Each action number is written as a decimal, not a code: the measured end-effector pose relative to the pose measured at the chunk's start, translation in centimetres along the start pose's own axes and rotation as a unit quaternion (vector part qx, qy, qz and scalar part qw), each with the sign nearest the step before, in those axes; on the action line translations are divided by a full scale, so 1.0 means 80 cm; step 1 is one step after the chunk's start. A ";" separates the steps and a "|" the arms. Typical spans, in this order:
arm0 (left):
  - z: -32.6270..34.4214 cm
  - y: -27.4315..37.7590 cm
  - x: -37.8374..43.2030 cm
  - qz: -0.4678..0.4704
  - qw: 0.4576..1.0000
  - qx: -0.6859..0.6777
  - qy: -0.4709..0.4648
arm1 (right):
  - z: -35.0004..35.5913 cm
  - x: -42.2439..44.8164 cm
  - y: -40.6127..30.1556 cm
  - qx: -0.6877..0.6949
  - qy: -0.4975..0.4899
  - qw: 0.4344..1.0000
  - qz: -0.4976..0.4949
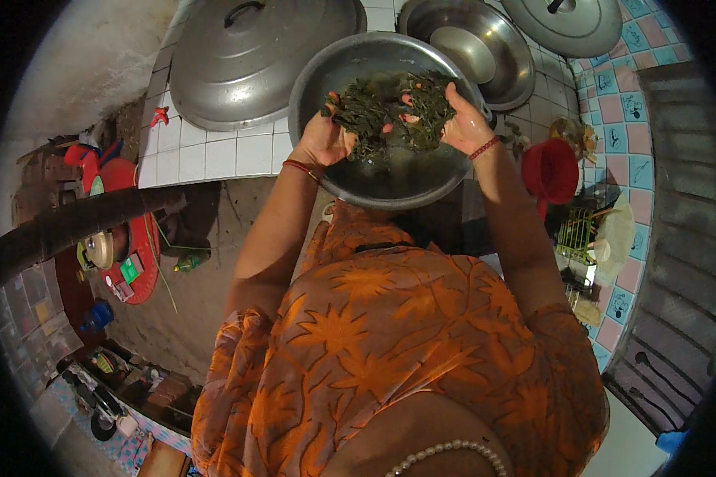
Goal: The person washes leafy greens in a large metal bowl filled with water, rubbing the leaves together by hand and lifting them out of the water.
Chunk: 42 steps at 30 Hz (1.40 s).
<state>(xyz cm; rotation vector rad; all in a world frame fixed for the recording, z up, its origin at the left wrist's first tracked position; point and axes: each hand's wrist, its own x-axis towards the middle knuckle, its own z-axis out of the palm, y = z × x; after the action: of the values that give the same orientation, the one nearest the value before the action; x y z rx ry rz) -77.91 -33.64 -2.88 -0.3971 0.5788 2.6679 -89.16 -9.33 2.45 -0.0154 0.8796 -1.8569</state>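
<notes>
A wide grey metal basin (388, 188) with liquid in it stands at the tiled counter's front edge. Over its left part, my left hand (328, 137) holds a clump of wet dark green leaves (367, 116), its fingers partly hidden by them. My right hand (465, 122) grips another clump of the same leaves (426, 104) on the right, thumb raised and fingertips poking through the greens. The two clumps hang close together above the liquid. Each wrist wears a red bracelet.
A large domed metal lid (238, 71) lies left of the basin on the white tiled counter (206, 156). An empty steel bowl (513, 56) and another lid (590, 27) are behind right. A red plastic dipper (550, 172) is at right; a red table (149, 274) stands lower left.
</notes>
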 end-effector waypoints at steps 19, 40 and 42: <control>-0.023 -0.058 0.023 -0.088 0.309 0.947 -0.002 | -0.021 0.055 0.102 -0.915 0.144 0.362 0.106; 0.000 -0.047 0.077 0.049 0.315 0.945 -0.074 | -0.098 0.066 0.060 -0.877 0.165 0.452 -0.001; 0.001 -0.062 0.092 0.117 0.368 0.911 -0.144 | -0.065 0.043 0.029 -0.871 0.100 0.481 -0.002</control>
<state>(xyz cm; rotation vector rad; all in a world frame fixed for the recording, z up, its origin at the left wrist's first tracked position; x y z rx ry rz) -82.38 -27.22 -7.06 0.8266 2.7212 0.5965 -90.93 -9.64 -3.98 -1.0510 2.5128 -0.1533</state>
